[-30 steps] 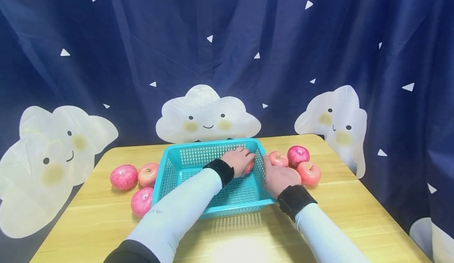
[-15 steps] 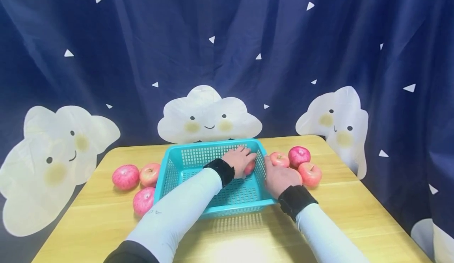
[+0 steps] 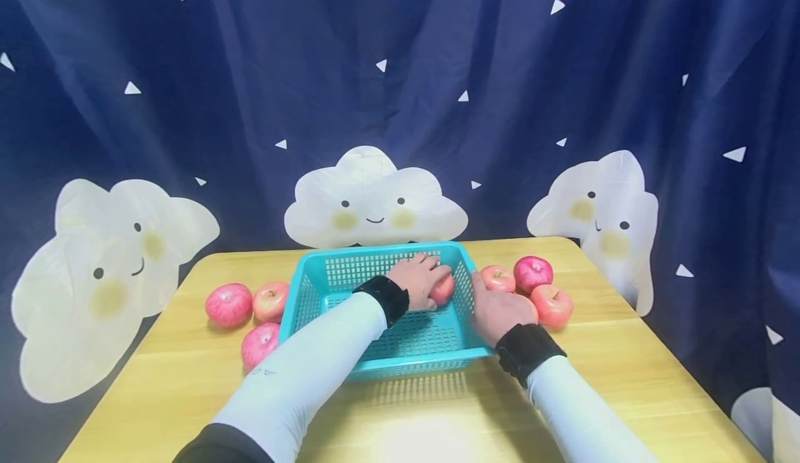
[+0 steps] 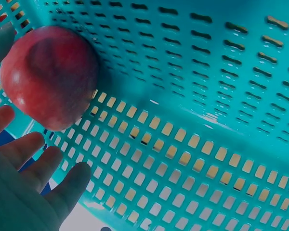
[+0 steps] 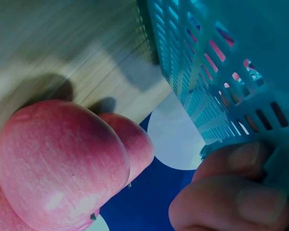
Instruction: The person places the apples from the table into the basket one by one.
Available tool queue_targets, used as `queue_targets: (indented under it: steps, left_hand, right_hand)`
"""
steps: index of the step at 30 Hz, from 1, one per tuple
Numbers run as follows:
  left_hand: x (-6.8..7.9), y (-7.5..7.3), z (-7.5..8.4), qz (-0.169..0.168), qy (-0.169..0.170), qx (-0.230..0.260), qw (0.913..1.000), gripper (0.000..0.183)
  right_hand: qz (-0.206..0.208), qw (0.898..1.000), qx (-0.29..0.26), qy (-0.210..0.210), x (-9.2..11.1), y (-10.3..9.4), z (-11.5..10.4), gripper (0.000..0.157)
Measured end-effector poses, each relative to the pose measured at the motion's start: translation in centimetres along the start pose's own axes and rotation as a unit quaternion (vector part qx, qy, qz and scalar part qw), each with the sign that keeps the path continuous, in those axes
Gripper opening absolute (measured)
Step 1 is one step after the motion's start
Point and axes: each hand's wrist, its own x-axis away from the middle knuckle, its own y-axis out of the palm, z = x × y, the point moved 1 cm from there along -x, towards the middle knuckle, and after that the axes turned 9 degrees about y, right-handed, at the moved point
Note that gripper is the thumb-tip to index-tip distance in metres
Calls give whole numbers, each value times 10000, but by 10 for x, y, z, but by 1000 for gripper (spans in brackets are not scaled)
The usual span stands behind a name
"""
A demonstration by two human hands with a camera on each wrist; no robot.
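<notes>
Nearest the viewer, two forearms in pale sleeves with black wrist cuffs reach forward over a yellow wooden table (image 3: 187,386). The left sleeve carries small grey lettering near the elbow, too small to read.

A turquoise perforated plastic basket (image 3: 400,362) sits mid-table, its long axis running left to right. The left hand (image 3: 420,279) is inside it, at the far right corner, fingers loosely spread over a red apple (image 3: 442,288) that rests on the basket floor against the right wall. In the left wrist view the apple (image 4: 49,76) lies just beyond the relaxed fingertips (image 4: 19,149), near them, but whether they touch it is unclear. This hand is the nearer one to that apple.

The right hand (image 3: 496,310) is just outside the basket, its fingers curled on the right rim (the right wrist view shows the fingers (image 5: 241,192) pinching the rim's edge).

Just right of that hand lie three loose apples (image 3: 532,272); three more apples (image 3: 230,305) lie left of the basket.

Behind hangs a navy curtain (image 3: 400,67) printed with smiling white clouds and small triangles. No brands or labels are legible.
</notes>
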Motion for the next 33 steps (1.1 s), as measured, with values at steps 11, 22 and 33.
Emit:
queue_targets:
  steps: [11, 22, 33]
  left_hand:
    - [17, -10, 1, 63, -78, 245, 9996, 77]
    - [44, -33, -2, -97, -397, 284, 9988, 77]
    - [62, -41, -10, 151, -657, 217, 9975, 76]
  right_hand:
    - [-143, 9997, -187, 86, 1, 3, 3, 72]
    - [-147, 9995, -265, 77, 0, 6, -2, 70]
    - [-89, 9997, -236, -32, 0, 0, -2, 69]
